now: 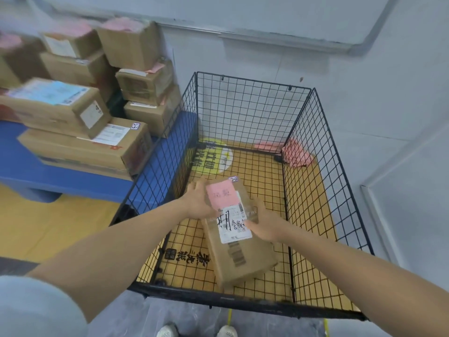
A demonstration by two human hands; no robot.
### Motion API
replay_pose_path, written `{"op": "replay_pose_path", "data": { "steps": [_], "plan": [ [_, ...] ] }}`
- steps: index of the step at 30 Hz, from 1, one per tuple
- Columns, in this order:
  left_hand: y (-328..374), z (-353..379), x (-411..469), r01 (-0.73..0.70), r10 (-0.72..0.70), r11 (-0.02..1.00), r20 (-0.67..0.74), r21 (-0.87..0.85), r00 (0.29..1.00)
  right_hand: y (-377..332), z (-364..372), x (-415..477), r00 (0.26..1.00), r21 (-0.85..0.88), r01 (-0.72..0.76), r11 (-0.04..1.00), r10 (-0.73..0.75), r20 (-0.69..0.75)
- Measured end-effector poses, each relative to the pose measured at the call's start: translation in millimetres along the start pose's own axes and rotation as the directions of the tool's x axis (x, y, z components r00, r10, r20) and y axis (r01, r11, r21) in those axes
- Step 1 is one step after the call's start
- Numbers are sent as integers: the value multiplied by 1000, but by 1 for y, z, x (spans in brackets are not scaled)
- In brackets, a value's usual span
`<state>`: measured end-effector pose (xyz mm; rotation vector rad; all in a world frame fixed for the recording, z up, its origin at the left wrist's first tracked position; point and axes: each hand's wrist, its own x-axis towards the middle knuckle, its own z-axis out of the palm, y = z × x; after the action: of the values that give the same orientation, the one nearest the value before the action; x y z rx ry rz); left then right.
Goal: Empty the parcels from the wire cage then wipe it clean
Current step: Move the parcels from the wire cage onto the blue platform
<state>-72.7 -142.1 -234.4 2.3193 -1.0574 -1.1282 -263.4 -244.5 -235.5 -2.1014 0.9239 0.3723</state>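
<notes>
left grip (pixel 198 201) curled on parcel (pixel 239 259) left edge; right grip (pixel 266 224) clamps right edge, thumb on label (pixel 232 227); parcel inside wire cage (pixel 252 110).

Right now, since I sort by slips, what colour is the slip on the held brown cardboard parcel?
Pink paper slip, head view.

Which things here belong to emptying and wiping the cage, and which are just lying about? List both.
Job: wire cage; parcel inside it; left hand and right hand gripping it.
Lying about: stacked boxes, blue platform, round floor sticker, pink scrap by far corner, whiteboard.
</notes>
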Motion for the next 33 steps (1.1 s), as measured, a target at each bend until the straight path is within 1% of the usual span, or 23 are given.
{"op": "replay_pose_path", "data": {
  "steps": [1, 3, 5, 7, 8, 10, 12, 15, 19, 22, 24, 27, 29, 31, 33],
  "plan": [
    [1, 0, 0, -26, 26, 999, -5, -31, 1000, -3, -1, -1, 999, 34, 34, 999, -34, -21],
    [0, 4, -2, -41, 42, 999, 37, -19, 998, -6, -1, -2, 996, -3, 91, 996, -91, -18],
    [-3, 12, -5, -46, 38, 998, 166, 47, 985, -6, 2, -6, 996, -71, 86, 994, -85, 26],
    [-6, 22, -9, -62, 35, 995, 304, 79, 952, -7, 7, -10, 996, -82, 61, 995, -56, 70],
    [-7, 26, -10, -70, 31, 992, 335, 104, 942, -7, 10, -12, 996, -88, 48, 995, -40, 83],
    [-7, 30, -13, -92, 29, 982, 348, 167, 937, -7, 14, -14, 992, -101, 31, 994, -18, 123],
    [-5, 30, -15, -89, 21, 978, 339, 189, 941, -7, 13, -14, 988, -120, 37, 992, -18, 152],
    [-4, 33, -13, -75, 22, 984, 306, 163, 952, -10, 10, -15, 988, -137, 52, 989, -31, 151],
    [-6, 41, -15, -23, -13, 987, 219, 161, 976, -9, 17, -12, 991, -136, 25, 990, -7, 136],
    [-6, 43, -14, -2, -17, 994, 173, 108, 985, -5, 19, -6, 995, -98, 8, 995, 2, 104],
    [-3, 40, -13, 16, -23, 998, 119, 60, 993, -5, 16, -3, 997, -80, 5, 997, 1, 76],
    [5, 33, -13, -2, 3, 1000, 40, -25, 999, -10, 9, -1, 1000, -20, 20, 1000, -21, -12],
    [6, 32, -12, -10, 9, 999, -16, -47, 1000, -14, 6, -1, 997, 7, 31, 999, -31, -72],
    [3, 36, -12, 12, -12, 1000, -4, -28, 1000, -16, 8, -3, 997, 11, 19, 1000, -18, -77],
    [1, 43, -16, 45, -45, 999, 48, -13, 998, -17, 12, -5, 999, -10, 4, 1000, -5, -38]
  ]
}}
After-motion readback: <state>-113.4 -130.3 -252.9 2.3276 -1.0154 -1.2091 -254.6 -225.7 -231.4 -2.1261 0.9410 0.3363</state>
